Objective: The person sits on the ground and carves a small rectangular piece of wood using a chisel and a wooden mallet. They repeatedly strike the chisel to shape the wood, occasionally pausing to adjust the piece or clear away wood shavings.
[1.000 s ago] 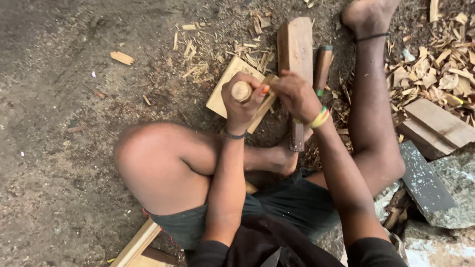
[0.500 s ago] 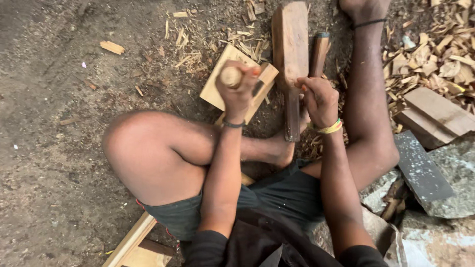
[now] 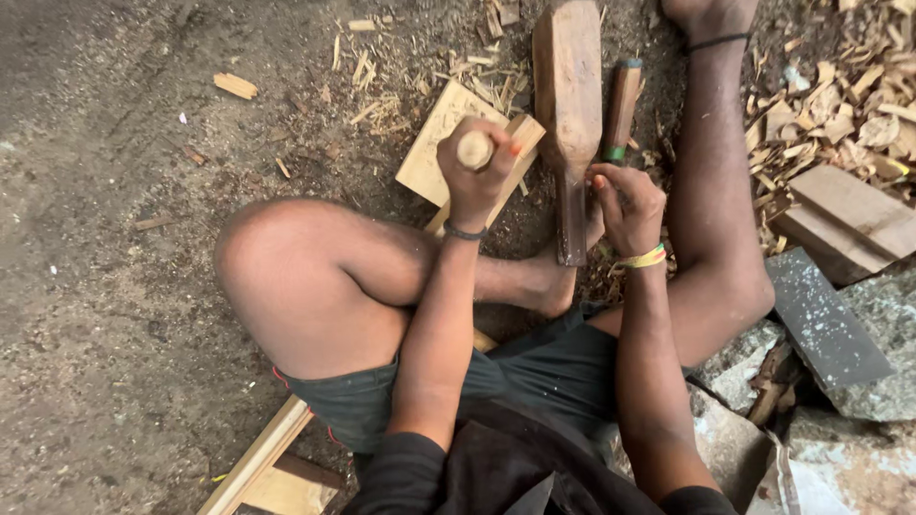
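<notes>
The left hand is closed in a fist around a round wooden handle, whose pale end shows at the top of the fist. The handle stands upright over the long wooden strip, which lies across the flat wooden board on the dirt floor.

The right hand lies just right of the strip. Its fingers are curled and rest at the lower shaft of the wooden mallet; whether they grip the shaft cannot be determined. The mallet lies flat on the floor just right of the strip, with its broad head pointing away from the person and its narrow shaft toward the person.

A chisel with a brown handle lies just right of the mallet, parallel to it. Wood chips lie well to the right of the strip. Grey stone slabs lie on the side nearer the person, right of the right hand.
</notes>
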